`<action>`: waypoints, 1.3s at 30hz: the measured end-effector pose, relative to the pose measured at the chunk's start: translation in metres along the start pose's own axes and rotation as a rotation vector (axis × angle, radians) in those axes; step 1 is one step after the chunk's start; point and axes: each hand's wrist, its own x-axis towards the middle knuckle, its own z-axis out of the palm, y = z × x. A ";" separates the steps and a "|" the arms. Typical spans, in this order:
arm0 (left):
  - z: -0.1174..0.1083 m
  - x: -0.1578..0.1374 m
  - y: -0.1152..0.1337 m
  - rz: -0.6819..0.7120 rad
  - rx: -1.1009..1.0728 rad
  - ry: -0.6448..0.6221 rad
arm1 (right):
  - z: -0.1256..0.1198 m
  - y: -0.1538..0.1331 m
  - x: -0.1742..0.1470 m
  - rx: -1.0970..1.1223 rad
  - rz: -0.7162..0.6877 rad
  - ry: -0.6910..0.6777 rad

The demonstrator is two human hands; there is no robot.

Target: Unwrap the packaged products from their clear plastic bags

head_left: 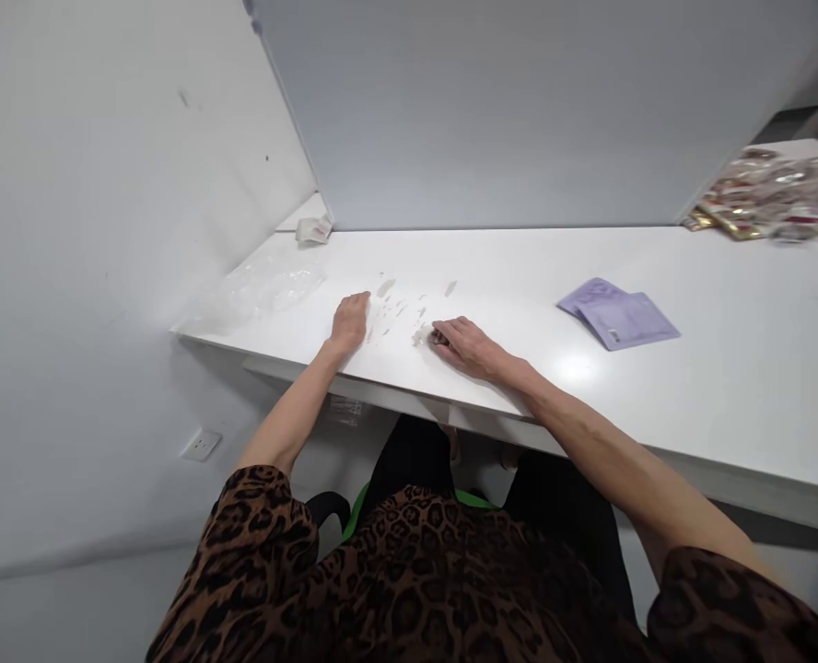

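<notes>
My left hand (350,318) rests on the white table (506,267) near its front edge. Its fingers are curled together, and nothing shows in them. My right hand (470,348) lies low on the tabletop, fingers closed round a small dark thing (439,338) that I cannot make out. Against those fingertips sits a little heap of whitish scraps (421,335). Between and just beyond my hands, several greyish-beige marks (386,287) spot the table surface.
Two overlapping purple packets (626,322) lie to the right. A clear plastic bag (261,285) and a small white packet (313,229) are at the left, beside the wall. Beyond the grey partition (506,110), many shiny packets (782,193) are piled at far right.
</notes>
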 end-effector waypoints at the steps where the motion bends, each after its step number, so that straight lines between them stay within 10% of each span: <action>1: 0.001 0.001 0.003 -0.035 -0.125 0.056 | -0.001 0.003 0.001 0.069 0.064 0.045; 5: 0.012 -0.001 0.051 -0.268 -0.843 0.156 | -0.008 0.013 0.004 0.371 0.295 0.363; 14: 0.037 -0.021 0.193 -0.354 -1.823 -0.261 | -0.025 0.018 -0.015 0.153 0.269 0.607; 20: 0.032 -0.018 0.215 -0.416 -1.772 -0.165 | -0.038 0.009 -0.038 0.383 0.275 0.642; 24: 0.029 -0.014 0.228 -0.247 -1.679 -0.215 | -0.047 0.001 -0.048 0.880 0.510 0.824; 28: 0.037 -0.010 0.246 -0.020 -1.487 -0.244 | -0.064 0.000 -0.071 1.196 0.606 0.727; 39: 0.075 0.007 0.326 0.215 -1.301 -0.533 | -0.143 0.036 -0.159 1.127 0.758 1.076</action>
